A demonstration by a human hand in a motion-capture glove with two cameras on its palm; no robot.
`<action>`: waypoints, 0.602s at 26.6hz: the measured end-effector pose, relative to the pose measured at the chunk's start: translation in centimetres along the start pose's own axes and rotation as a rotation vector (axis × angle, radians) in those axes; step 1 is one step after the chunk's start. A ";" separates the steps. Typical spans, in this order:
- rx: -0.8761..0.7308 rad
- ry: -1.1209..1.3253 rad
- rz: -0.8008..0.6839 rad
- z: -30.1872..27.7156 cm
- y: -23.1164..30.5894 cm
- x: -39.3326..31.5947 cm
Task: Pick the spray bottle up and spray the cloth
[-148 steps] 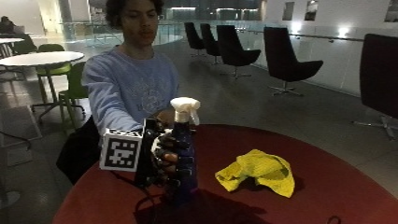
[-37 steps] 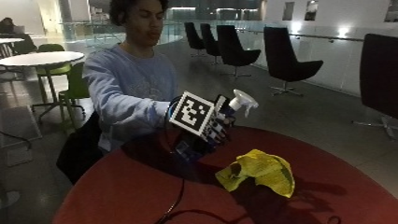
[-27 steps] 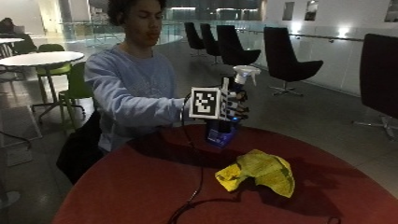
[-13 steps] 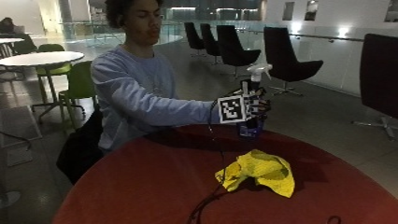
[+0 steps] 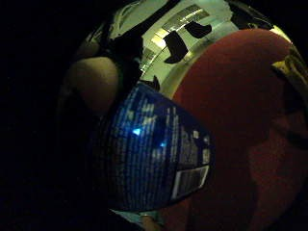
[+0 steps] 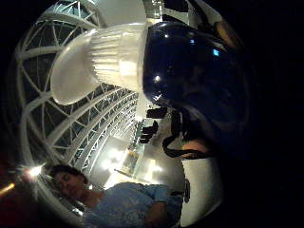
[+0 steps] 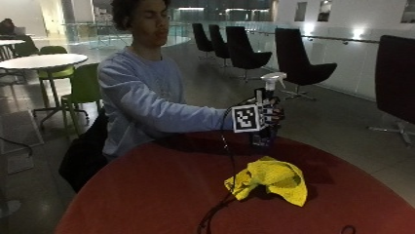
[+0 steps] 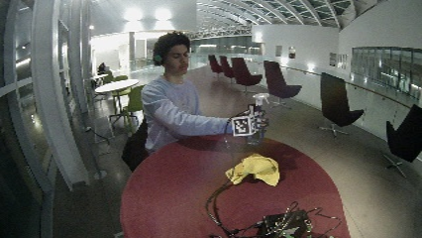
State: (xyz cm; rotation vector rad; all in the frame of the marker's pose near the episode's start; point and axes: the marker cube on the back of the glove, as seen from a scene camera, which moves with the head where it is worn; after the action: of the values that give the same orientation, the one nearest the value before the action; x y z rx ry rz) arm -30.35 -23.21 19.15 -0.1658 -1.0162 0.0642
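Spray bottle (image 7: 266,113) stands upright in the air above the far edge of the round red desk (image 7: 162,195), held in the gloved right hand (image 7: 271,116), whose grip is curled round the bottle's dark blue body. Its white spray head (image 7: 273,79) sticks up above the hand. What is inside the bottle cannot be told. The arm is stretched out forward from the seated person, whose light blue sleeve (image 7: 172,113) reaches across the desk's far edge. A yellow cloth (image 7: 271,178) lies crumpled on the desk, nearer the camera than the bottle and well apart from it. Behind are dark lounge chairs (image 7: 295,61), a white round table (image 7: 42,61) and green chairs (image 7: 84,87).

In the wide outside view the bottle (image 8: 254,124) is again upright in the right hand (image 8: 258,122) over the desk's far edge (image 8: 198,144), with the cloth (image 8: 254,167) lying near the middle of the desk. A tangle of black cables (image 8: 280,223) sits at the near edge. The room is a long hall with a ribbed roof (image 8: 277,10).

From the little finger side palm view the bottle's blue label (image 5: 154,154) with its barcode fills much of the picture, close to the palm, with the red desk (image 5: 240,120) beyond.

From the thumb side palm view the white ribbed collar and head (image 6: 102,59) and the dark shoulder of the bottle (image 6: 190,76) show, with the roof beams (image 6: 99,133) behind.
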 end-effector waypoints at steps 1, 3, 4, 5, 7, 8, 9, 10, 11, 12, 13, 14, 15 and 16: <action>-0.006 -0.004 0.000 0.0 0.1 0.0; -0.009 -0.010 -0.001 -0.1 0.1 0.0; -0.011 -0.009 0.000 -0.1 0.2 0.0; -0.015 -0.006 0.002 -0.2 0.3 0.0; -0.028 0.003 0.004 -0.3 0.8 0.1; -0.031 0.006 0.003 -0.5 1.1 0.1; -0.029 0.009 -0.002 -0.8 1.4 0.0; -0.025 0.014 -0.009 -1.2 1.7 0.0; -0.024 0.023 -0.018 -1.8 2.0 -0.1; -0.028 0.037 -0.026 -2.5 2.5 -0.2; -0.034 0.056 -0.033 -3.3 3.0 -0.2; -0.040 0.081 -0.039 -4.2 3.5 -0.2; -0.043 0.114 -0.044 -5.2 4.0 -0.1; -0.041 0.154 -0.047 -6.5 4.5 0.1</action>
State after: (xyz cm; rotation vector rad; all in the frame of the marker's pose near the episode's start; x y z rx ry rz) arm -24.70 -19.43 15.10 -0.1813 -0.8677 -0.0126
